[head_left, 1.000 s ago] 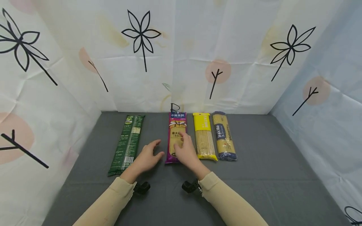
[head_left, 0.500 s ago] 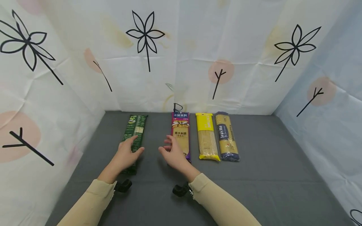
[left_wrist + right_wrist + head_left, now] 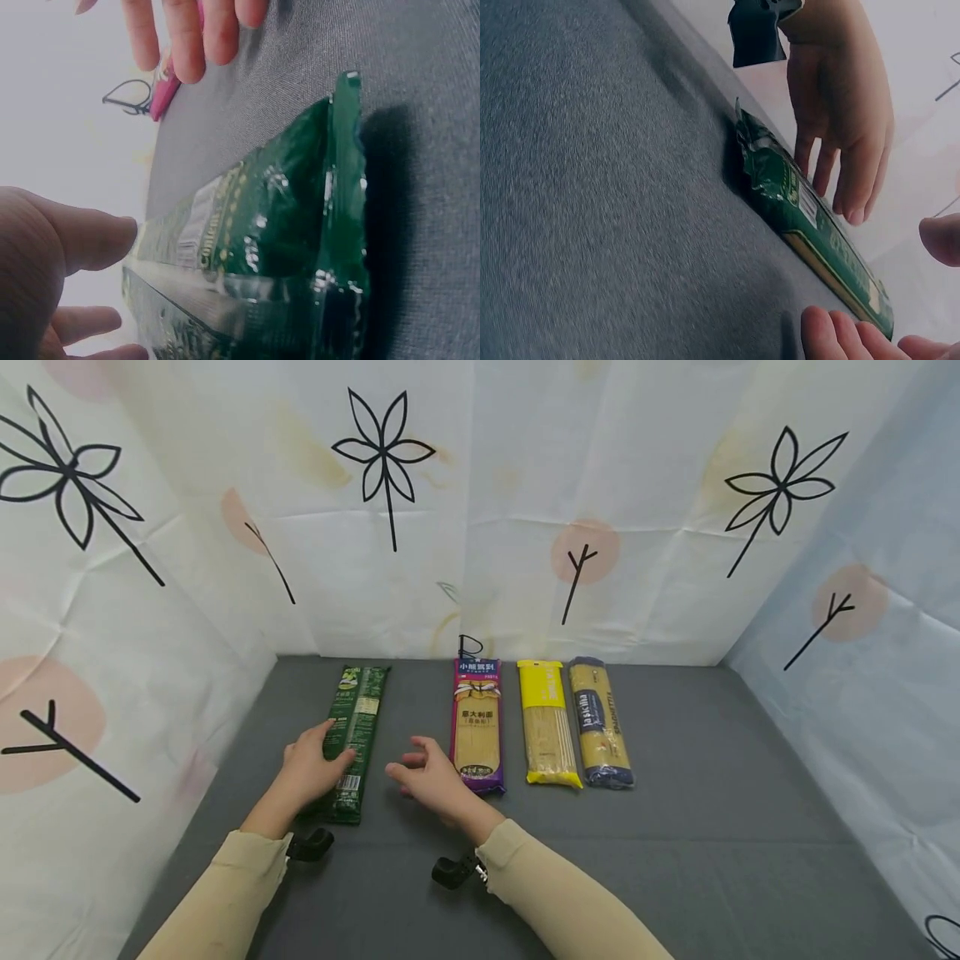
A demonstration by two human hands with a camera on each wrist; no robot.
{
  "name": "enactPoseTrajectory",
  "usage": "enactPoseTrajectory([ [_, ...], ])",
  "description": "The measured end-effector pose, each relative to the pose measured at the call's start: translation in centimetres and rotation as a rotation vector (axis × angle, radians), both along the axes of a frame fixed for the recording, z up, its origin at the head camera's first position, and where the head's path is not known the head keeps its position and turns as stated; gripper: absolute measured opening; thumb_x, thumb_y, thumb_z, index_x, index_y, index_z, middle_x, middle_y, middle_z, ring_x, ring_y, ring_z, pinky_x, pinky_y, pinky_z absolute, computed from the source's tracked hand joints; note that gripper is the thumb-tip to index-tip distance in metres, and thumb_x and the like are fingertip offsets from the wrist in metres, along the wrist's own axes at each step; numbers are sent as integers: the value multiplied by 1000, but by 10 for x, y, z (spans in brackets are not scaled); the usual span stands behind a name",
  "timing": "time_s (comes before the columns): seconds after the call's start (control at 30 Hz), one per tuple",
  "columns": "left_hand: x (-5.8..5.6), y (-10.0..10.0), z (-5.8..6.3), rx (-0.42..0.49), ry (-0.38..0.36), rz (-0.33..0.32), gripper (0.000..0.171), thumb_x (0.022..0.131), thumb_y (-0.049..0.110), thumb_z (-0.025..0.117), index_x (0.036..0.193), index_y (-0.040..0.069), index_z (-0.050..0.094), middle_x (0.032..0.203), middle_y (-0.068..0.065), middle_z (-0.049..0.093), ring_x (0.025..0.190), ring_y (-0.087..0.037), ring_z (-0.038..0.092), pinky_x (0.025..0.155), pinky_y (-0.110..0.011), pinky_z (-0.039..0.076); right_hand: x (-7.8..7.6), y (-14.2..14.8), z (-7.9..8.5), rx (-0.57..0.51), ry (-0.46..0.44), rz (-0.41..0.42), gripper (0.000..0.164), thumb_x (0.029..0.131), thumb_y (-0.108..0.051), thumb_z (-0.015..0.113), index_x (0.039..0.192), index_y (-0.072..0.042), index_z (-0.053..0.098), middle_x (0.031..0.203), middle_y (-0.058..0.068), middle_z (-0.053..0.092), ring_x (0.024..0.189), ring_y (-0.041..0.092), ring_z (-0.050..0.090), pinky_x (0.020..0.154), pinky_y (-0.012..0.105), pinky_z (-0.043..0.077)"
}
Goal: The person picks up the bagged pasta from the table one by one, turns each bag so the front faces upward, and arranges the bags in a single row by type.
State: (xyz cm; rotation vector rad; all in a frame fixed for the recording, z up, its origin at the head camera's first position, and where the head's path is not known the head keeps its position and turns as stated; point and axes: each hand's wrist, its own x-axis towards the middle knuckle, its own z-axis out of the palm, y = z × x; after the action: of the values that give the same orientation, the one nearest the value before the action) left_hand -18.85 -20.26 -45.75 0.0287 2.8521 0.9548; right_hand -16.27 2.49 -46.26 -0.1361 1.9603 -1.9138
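A green pasta packet [image 3: 363,714] lies back side up at the left of the row, its barcode showing. My left hand [image 3: 303,770] is over its left side, fingers along the far left edge and thumb above the face; firm contact cannot be told. The left wrist view shows the thumb [image 3: 94,238] beside the green packet [image 3: 277,210]. My right hand [image 3: 438,783], fingers loosely bent and holding nothing, hovers between that packet and a purple spaghetti packet [image 3: 477,727]. In the right wrist view, the left hand [image 3: 847,112] hangs over the green packet [image 3: 817,232].
Right of the purple packet lie a yellow-topped spaghetti packet [image 3: 547,727] and a blue-ended one [image 3: 600,722]. Everything lies on a grey cloth-covered table [image 3: 712,793]. Patterned white curtain [image 3: 510,593] encloses the back and both sides. Each wrist wears a black camera [image 3: 311,845].
Both hands have moved left: the left from beside the green packet to over it, the right from above the purple packet to its left. The view has shifted slightly.
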Motion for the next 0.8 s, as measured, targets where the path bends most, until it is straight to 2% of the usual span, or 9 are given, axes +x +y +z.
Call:
enactPoseTrajectory([
  [0.17, -2, -3, -3, 5, -51, -13, 74, 97, 30, 58, 150, -5, 20, 147, -36, 19, 130, -59, 17, 99, -69, 24, 1, -5, -2, -38, -72, 40, 74, 92, -29, 68, 150, -6, 27, 133, 15, 51, 107, 27, 62, 86, 38, 53],
  [0.4, -3, -1, -7, 13, -53, -35, 70, 97, 26, 59, 149, -6, 25, 146, -36, 19, 130, -58, 21, 99, -68, 27, 2, -10, -2, -87, -137, 51, 72, 93, -25, 67, 150, -5, 27, 129, 16, 53, 110, 25, 61, 87, 38, 52],
  [0.7, -2, 3, -5, 60, -77, -45, 67, 96, 22, 61, 147, -7, 28, 143, -35, 24, 130, -52, 29, 98, -63, 33, 2, -15, 1, -39, -148, 60, 70, 92, -25, 68, 148, -5, 31, 133, 17, 51, 108, 24, 61, 88, 40, 52],
  [0.8, -1, 5, -3, 85, -89, -65, 68, 95, 21, 63, 146, -7, 29, 142, -35, 24, 121, -50, 40, 91, -60, 41, 1, -16, 1, -15, -147, 68, 68, 93, -24, 68, 147, -2, 32, 134, 18, 50, 108, 27, 61, 88, 40, 52],
])
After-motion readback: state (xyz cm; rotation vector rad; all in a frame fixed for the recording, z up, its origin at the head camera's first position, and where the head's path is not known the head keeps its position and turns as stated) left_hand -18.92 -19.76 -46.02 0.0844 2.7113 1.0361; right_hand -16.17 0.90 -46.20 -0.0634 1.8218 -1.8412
